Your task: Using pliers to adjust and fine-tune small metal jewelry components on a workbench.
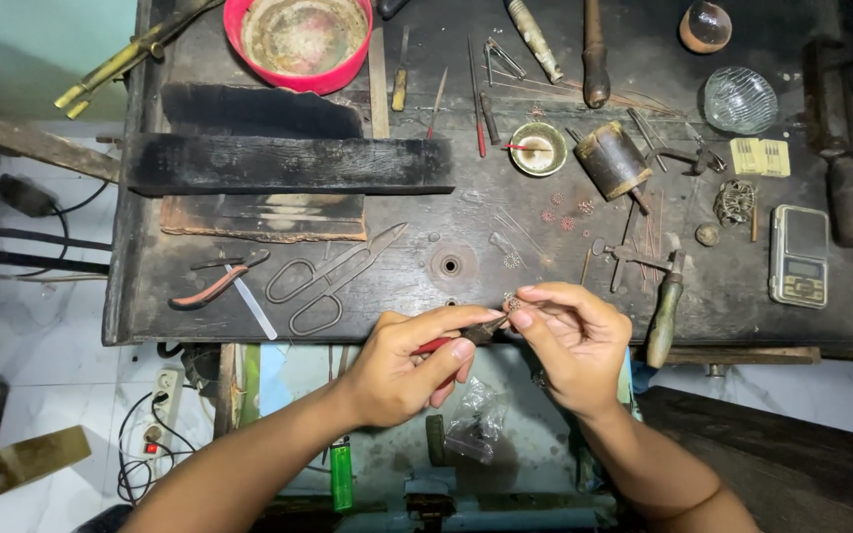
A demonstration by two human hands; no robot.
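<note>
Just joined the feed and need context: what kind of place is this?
Probably a jeweller's or metalsmith's workbench: a worn dark bench strewn with shears, a small pocket scale, and tiny wire ornaments.

Grey pocket scale screen point(800, 286), far right

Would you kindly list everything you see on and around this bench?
bench: one, dark wood, centre
bowl: one, red, top left
shears: one, grey, left of centre
pliers: one, red-handled, far left
scale: one, grey, right
glass dish: one, clear, top right
lighter: one, green, below bench
left hand: holds red-handled tool
right hand: pinches small wire piece
</note>
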